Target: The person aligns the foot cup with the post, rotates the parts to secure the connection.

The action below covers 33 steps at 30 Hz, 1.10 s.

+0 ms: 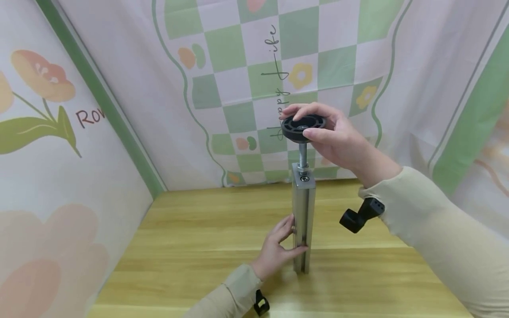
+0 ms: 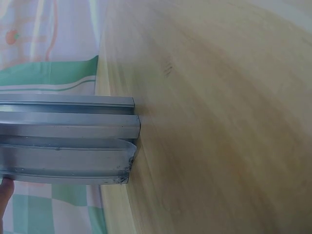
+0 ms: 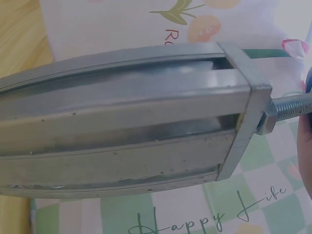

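A silver slotted aluminium profile [image 1: 301, 216] stands upright on the wooden table, its lower end at the table surface. My left hand [image 1: 274, 254] grips it low down, thumb on the near side and fingers behind. Screwed to the top is a metal end plate [image 3: 253, 87], from which a threaded rod [image 1: 303, 154] with a hex nut [image 3: 267, 121] rises. A black round levelling foot [image 1: 293, 136] caps the rod. Around its rim curl the thumb and fingers of my right hand [image 1: 338, 139]. In the left wrist view, the profile's cut end [image 2: 129, 165] meets the table.
The wooden table [image 1: 191, 247] runs back to a hanging cloth [image 1: 222, 84] with green checks and lettering. Another printed cloth [image 1: 51, 176] borders the left side. Black wrist mounts [image 1: 358, 216] are strapped at both sleeves.
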### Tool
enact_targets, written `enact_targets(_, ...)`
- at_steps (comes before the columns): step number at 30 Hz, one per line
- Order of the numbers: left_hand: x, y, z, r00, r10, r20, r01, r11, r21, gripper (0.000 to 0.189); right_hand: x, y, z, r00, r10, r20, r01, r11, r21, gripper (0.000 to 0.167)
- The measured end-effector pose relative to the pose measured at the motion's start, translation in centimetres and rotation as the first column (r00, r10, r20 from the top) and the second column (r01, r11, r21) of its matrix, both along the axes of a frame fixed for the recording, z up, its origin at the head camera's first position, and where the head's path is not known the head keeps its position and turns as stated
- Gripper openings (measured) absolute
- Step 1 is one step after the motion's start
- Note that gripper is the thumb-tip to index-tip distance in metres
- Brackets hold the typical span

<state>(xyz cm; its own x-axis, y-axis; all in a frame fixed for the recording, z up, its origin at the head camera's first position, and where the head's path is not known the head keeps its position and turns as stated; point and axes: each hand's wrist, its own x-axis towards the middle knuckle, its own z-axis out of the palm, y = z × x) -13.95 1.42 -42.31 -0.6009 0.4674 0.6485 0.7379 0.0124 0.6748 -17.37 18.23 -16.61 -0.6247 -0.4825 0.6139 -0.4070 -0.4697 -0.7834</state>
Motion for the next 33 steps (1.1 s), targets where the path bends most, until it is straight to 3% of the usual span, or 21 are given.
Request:
enact_targets(5,0.0,0.0,0.0,1.0,0.013,-0.008,-0.013,1.0,-0.008,0.088,0.3,-0.2,-0.2,0.997,-0.067,-0.037,0.067,0.998,-0.011,0.021)
enact_targets(10,0.0,-0.1,-0.1,1.0,0.018,0.004,-0.018,1.0,-0.015,0.088,0.9,-0.4,0.0,0.989,-0.146,-0.024,0.146,0.989,-0.005,0.026)
enact_targets(15,0.0,-0.1,-0.2,0.999,0.024,-0.035,-0.025,1.0,-0.016,0.094,2.0,-0.7,0.4,0.962,-0.274,-0.004,0.274,0.961,0.033,0.029)
enact_targets(20,0.0,-0.1,-0.2,1.0,0.012,-0.027,-0.013,1.0,-0.011,0.096,2.9,-1.0,0.9,0.897,-0.44,-0.053,0.443,0.889,0.119,0.028)
enact_targets(25,0.1,-0.1,-0.2,1.0,0.004,0.006,-0.004,1.0,-0.007,0.094,3.3,-1.2,1.2,0.829,-0.543,-0.132,0.559,0.812,0.169,0.022)
enact_targets(28,0.1,-0.1,-0.1,1.0,0.001,0.005,-0.001,1.0,-0.006,0.094,3.3,-1.4,1.2,0.774,-0.602,-0.196,0.633,0.75,0.193,0.016)
enact_targets(33,0.1,0.0,-0.1,1.0,-0.002,-0.01,0.002,1.0,-0.004,0.094,3.3,-2.0,1.3,0.663,-0.687,-0.298,0.747,0.634,0.199,0.012)
